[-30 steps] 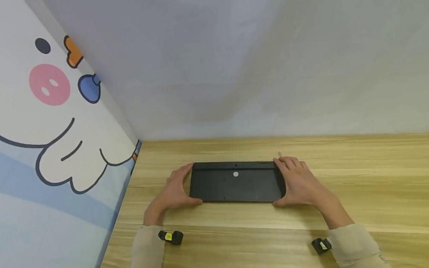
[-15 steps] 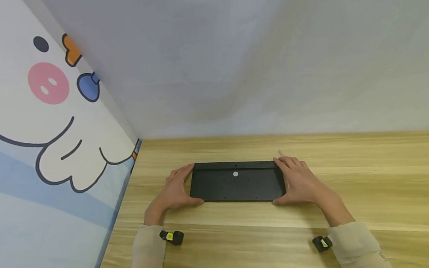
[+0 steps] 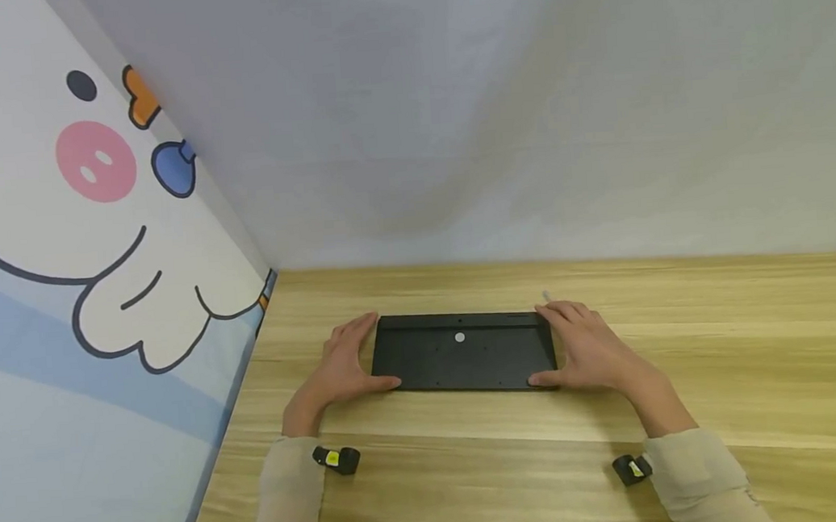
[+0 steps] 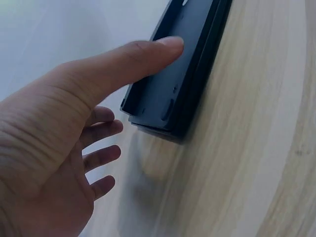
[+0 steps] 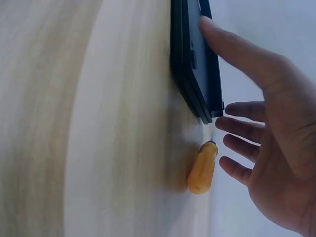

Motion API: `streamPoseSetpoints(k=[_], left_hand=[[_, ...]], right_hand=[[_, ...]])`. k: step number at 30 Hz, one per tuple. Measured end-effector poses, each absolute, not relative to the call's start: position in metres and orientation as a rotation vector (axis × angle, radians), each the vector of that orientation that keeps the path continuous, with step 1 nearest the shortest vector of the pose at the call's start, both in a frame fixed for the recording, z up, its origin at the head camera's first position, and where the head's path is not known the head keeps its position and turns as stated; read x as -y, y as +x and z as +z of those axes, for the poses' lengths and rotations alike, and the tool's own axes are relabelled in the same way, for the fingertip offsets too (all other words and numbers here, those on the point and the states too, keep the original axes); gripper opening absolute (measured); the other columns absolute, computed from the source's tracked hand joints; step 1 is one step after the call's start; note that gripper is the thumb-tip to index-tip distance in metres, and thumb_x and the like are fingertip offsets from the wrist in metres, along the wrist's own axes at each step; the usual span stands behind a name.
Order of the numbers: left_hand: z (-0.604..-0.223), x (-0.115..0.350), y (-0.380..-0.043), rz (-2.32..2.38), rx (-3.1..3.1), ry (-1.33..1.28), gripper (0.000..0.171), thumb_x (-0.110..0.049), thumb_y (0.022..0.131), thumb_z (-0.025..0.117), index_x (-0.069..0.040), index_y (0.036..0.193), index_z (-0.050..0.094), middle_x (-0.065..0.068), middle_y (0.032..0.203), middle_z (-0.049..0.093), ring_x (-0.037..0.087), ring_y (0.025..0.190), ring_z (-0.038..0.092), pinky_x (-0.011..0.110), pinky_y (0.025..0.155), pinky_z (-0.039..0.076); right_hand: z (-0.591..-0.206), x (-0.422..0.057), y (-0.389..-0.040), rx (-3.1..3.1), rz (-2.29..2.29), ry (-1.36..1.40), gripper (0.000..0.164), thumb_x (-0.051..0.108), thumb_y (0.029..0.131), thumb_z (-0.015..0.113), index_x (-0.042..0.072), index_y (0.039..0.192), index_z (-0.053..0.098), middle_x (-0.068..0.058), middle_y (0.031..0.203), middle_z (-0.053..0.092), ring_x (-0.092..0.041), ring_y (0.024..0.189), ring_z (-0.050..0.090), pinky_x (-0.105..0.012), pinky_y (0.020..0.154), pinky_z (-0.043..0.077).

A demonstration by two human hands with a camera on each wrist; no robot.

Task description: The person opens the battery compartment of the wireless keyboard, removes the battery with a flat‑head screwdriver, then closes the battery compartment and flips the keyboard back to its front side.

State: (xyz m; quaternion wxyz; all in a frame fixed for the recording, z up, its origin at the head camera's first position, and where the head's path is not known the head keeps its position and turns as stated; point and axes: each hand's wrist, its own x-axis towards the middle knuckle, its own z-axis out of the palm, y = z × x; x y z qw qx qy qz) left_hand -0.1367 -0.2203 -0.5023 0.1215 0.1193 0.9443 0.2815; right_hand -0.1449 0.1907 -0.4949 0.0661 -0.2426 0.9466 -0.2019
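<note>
A black keyboard (image 3: pixel 461 359) lies underside up on the wooden table, with small screw holes and a round white spot showing. Its keys are hidden. At its left end my left hand (image 3: pixel 343 371) stays spread, fingertips by the far corner and thumb over the near edge. My right hand (image 3: pixel 586 350) does the same at the other end. In the left wrist view the fingers (image 4: pixel 102 157) are apart from the keyboard, the thumb overlapping it. Likewise the right wrist view has those fingers (image 5: pixel 240 129) off its end. Beyond them lies an orange-handled screwdriver (image 5: pixel 202 170).
The screwdriver's thin shaft pokes out just past my right fingers in the head view. A pale wall (image 3: pixel 489 127) rises behind the wooden table (image 3: pixel 462 476), and a cartoon-printed panel (image 3: pixel 100 299) borders its left side.
Both thumbs have lifted from the near edge and now overlap the keyboard's underside. The fingers have eased slightly away at the far corners. The keyboard has barely moved.
</note>
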Motion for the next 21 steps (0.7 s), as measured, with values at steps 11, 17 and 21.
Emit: streamPoseSetpoints(k=[11,17,21], left_hand=[[-0.492,0.195,-0.143,0.821,-2.822,0.414,0.102,-0.046,0.082,0.083,-0.012,0.162,0.03,0.015,0.167,0.031,0.044,0.154,0.025,0.071,0.122,0.025],[-0.492,0.172,-0.148,0.848,-2.787,0.457,0.093,-0.047,0.088,0.078,-0.013,0.161,0.032,0.012,0.167,0.031,0.04,0.155,0.024,0.068,0.125,0.02],[-0.496,0.159,-0.152,0.85,-2.804,0.474,0.085,-0.05,0.092,0.073,-0.015,0.16,0.035,0.01,0.166,0.034,0.036,0.155,0.028,0.065,0.125,0.023]], right_hand=[[-0.491,-0.188,-0.152,-2.941,-0.771,-0.763,0.056,0.034,0.098,0.07,0.004,0.142,0.055,-0.019,0.138,0.056,-0.04,0.131,0.051,-0.06,0.112,0.042],[-0.493,-0.182,-0.155,-2.961,-0.836,-0.775,0.037,0.025,0.1,0.068,0.004,0.129,0.065,-0.015,0.12,0.061,-0.033,0.113,0.059,-0.051,0.099,0.053],[-0.494,-0.176,-0.156,-2.971,-0.832,-0.79,0.03,0.022,0.1,0.066,0.004,0.124,0.068,-0.012,0.112,0.063,-0.026,0.099,0.061,-0.046,0.087,0.055]])
